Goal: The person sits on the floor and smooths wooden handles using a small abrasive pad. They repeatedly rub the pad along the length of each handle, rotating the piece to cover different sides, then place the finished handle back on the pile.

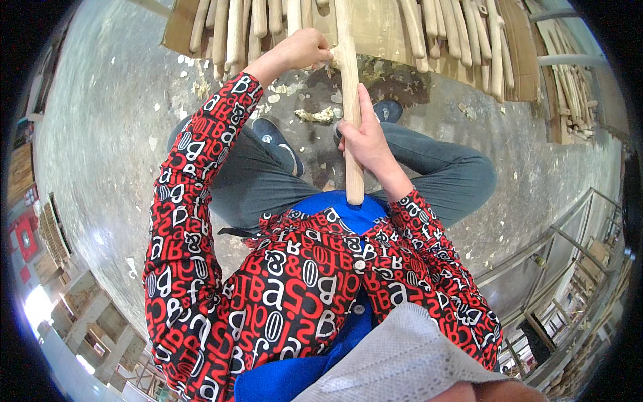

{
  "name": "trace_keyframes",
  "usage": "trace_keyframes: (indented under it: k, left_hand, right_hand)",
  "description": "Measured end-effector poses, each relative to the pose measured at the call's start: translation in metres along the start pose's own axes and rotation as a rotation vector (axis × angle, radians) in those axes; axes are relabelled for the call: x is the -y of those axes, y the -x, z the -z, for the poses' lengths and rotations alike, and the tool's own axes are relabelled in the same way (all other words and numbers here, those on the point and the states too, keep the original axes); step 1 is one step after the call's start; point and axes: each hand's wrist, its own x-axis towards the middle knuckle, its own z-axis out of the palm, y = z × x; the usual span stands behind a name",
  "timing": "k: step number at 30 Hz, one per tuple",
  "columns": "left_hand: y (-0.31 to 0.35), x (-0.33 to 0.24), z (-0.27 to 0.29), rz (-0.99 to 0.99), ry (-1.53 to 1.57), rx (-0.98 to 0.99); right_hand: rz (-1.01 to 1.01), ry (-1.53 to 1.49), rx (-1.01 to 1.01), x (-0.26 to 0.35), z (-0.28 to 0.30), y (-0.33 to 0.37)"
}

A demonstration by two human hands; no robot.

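Observation:
A long pale wooden handle [351, 100] runs from the top of the head view down to my waist, its rounded near end against my blue apron [335, 204]. My right hand [367, 139] is wrapped round its lower part, with one finger stretched out along the wood. Higher up, my left hand [305, 50] is closed right beside the handle's left side. A pale bit shows at its fingertips, and what it grips there cannot be made out. A small dark thing partly shows by my right fingers.
Rows of similar wooden handles [462, 33] lie on flattened cardboard [382, 30] ahead. More are stacked at the far right [569, 80]. Wood shavings [318, 115] are scattered over the concrete floor [120, 134] around my shoes [276, 141]. A metal frame [569, 234] stands at the right.

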Motion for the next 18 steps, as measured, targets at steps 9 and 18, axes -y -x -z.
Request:
trace_keyframes:
  k: [9,18]
  left_hand:
    - [0.004,-0.004,-0.001,-0.022,0.044,0.003]
    - [0.001,0.001,-0.028,-0.128,-0.099,-0.209]
  right_hand:
    - [0.018,0.015,-0.018,0.000,-0.003,0.002]
    - [0.036,0.019,-0.049,-0.008,0.001,0.000]
